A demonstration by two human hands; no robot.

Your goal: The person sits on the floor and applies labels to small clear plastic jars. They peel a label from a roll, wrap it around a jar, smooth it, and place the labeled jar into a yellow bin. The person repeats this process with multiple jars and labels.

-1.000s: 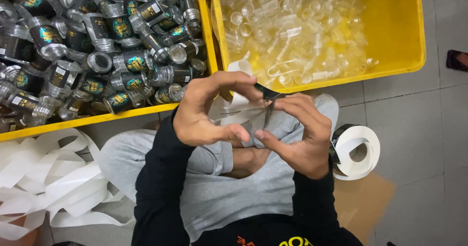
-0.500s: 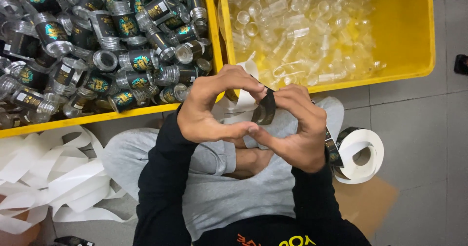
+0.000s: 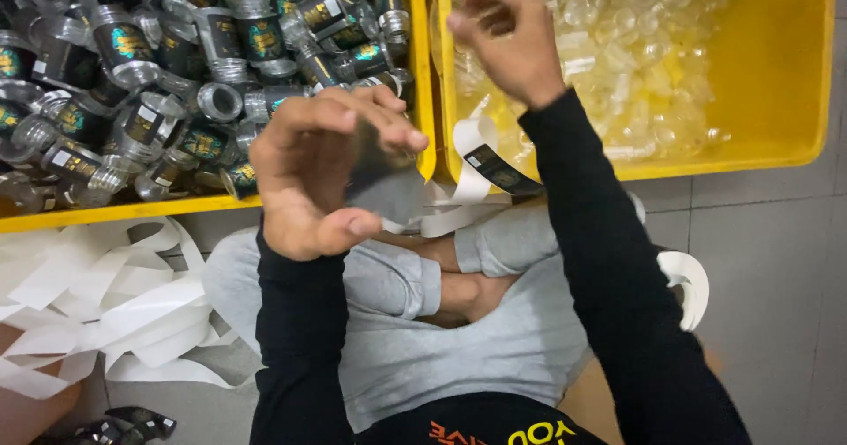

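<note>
- Loose curls of white paper backing strip (image 3: 97, 308) lie piled on the grey tiled floor (image 3: 768, 260) at far left, filling the room beside the person's knee
- Above them, the left yellow plastic crate (image 3: 106, 211) is heaped to its rim with small clear jars carrying dark labels (image 3: 176, 66); its near edge runs just past the left hand
- The left hand (image 3: 309, 176) hovers over that edge, fingers (image 3: 388, 123) curled around a dark blurred jar (image 3: 384, 180), thumb tucked below
- A white strip bearing a dark label (image 3: 494, 167) drapes over the lip between the crates
- The right hand (image 3: 512, 44) is raised over the right yellow plastic crate (image 3: 794, 74) of clear unlabelled jars (image 3: 618, 48), fingers bunched together; whether they pinch anything, I cannot tell
- A white roll of label tape (image 3: 693, 282) sits by the right thigh, with bare floor beyond
</note>
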